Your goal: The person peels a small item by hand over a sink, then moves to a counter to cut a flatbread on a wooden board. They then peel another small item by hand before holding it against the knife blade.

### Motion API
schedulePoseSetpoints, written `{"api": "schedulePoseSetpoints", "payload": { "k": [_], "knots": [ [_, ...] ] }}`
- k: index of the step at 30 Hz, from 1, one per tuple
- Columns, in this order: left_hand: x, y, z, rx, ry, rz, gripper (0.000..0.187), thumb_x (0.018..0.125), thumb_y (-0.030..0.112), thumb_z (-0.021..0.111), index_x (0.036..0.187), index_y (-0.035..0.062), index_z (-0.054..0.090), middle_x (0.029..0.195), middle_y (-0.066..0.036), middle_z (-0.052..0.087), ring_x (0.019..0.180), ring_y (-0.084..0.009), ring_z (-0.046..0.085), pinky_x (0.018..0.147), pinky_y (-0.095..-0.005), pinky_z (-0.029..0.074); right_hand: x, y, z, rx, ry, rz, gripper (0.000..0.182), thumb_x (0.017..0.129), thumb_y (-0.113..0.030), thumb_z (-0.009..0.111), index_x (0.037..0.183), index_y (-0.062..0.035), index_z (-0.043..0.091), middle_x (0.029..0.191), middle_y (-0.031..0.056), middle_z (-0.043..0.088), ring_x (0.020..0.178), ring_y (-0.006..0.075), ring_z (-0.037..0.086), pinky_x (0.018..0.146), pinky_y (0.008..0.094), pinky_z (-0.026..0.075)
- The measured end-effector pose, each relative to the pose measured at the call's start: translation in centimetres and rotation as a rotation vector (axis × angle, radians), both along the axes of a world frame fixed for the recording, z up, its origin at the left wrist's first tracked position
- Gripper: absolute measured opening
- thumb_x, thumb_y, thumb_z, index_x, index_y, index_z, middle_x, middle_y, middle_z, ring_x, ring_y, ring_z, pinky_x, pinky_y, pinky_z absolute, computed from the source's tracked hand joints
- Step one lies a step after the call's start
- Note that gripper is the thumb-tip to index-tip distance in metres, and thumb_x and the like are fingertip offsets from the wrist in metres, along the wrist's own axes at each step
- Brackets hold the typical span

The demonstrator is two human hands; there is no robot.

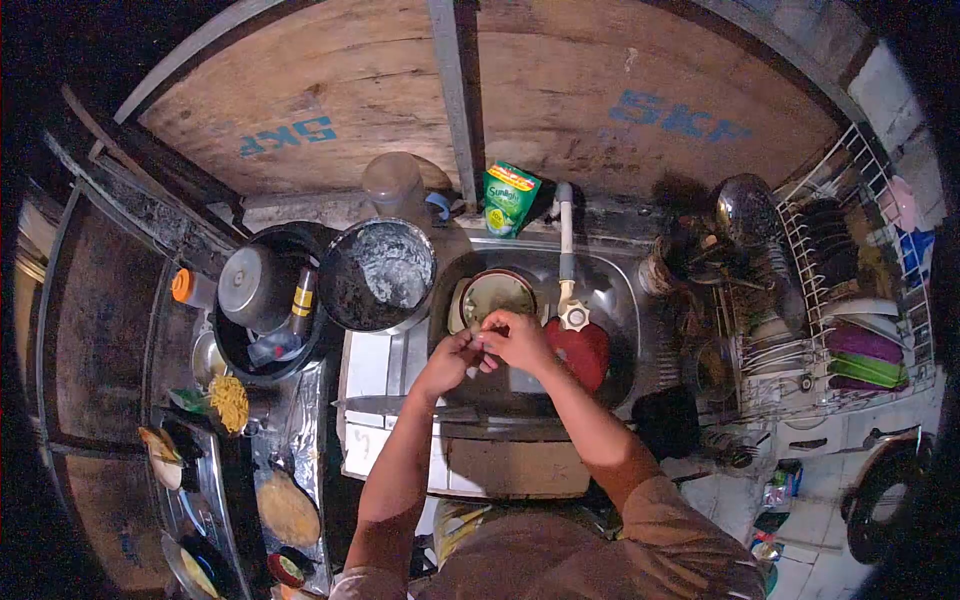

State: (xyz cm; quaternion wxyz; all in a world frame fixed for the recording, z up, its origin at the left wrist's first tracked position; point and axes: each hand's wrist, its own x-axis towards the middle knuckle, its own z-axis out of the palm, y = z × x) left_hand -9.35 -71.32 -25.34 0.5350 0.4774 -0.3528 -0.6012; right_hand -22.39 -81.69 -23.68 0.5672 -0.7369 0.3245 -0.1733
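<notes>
Both hands meet over the sink (622, 345), fingertips close together. My left hand (452, 364) has its fingers bent in a pinch. My right hand (517, 340) reaches across to it, fingers also pinched. Something small and pale seems to sit between them, too small to make out. Just beyond the hands, a white plate with a dark rim (500, 288) lies in the sink. A round red item (585, 360) is to the right, under the pale tap (567, 235) with its white knob. A knife (430, 409) lies across the sink's near left edge.
A dark pan with whitish residue (390, 275) stands left of the sink, beside a black basin (232, 335) holding a pot and bottle. A green Sunlight pouch (508, 203) leans behind. Right is a wire dish rack (790, 210). Yellow noodles (229, 404) lie at left.
</notes>
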Motion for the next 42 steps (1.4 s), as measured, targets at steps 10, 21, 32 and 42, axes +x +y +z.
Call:
{"api": "schedulePoseSetpoints", "payload": {
  "k": [10,21,32,42],
  "knots": [
    [-0.9,0.2,0.2,0.068,0.257,0.12,0.02,0.095,0.013,0.043,0.108,-0.0002,0.05,0.095,-0.01,0.058,0.077,-0.0193,0.061,0.07,-0.0294,0.049,-0.4,-0.7,-0.2,-0.213,0.132,0.131,0.012,0.081,-0.01,0.061,0.089,-0.0022,0.057,0.075,0.0153,0.062,0.07,0.0265,0.061,0.064,0.0356,0.046],
    [0.7,-0.8,-0.3,0.018,0.22,0.232,0.012,0.091,0.009,0.049,0.099,0.0014,0.054,0.082,-0.006,0.059,0.063,-0.0135,0.059,0.056,-0.0246,0.047,0.7,-0.2,0.7,-0.294,0.028,0.083,0.013,0.083,-0.011,0.058,0.089,-0.0008,0.053,0.077,0.0218,0.059,0.074,0.0374,0.06,0.064,0.0443,0.045],
    [-1.0,-0.5,0.6,0.151,0.48,0.424,0.011,0.089,0.008,0.049,0.095,0.0012,0.054,0.079,-0.005,0.06,0.059,-0.0121,0.058,0.053,-0.0217,0.049,0.6,0.7,-0.3,-0.567,0.149,0.174,0.017,0.082,-0.005,0.052,0.098,-0.0038,0.047,0.092,0.0215,0.055,0.079,0.0417,0.058,0.066,0.0488,0.046],
    [0.8,0.8,-1.6,-0.041,0.805,0.249,0.016,0.085,0.001,0.056,0.101,0.0012,0.055,0.088,-0.006,0.061,0.07,-0.015,0.06,0.065,-0.0253,0.05,1.0,-0.9,-1.7,-0.005,-0.158,0.04,0.013,0.079,-0.01,0.066,0.079,-0.0018,0.056,0.076,0.0048,0.061,0.072,0.012,0.056,0.067,0.0285,0.046]
  ]
}}
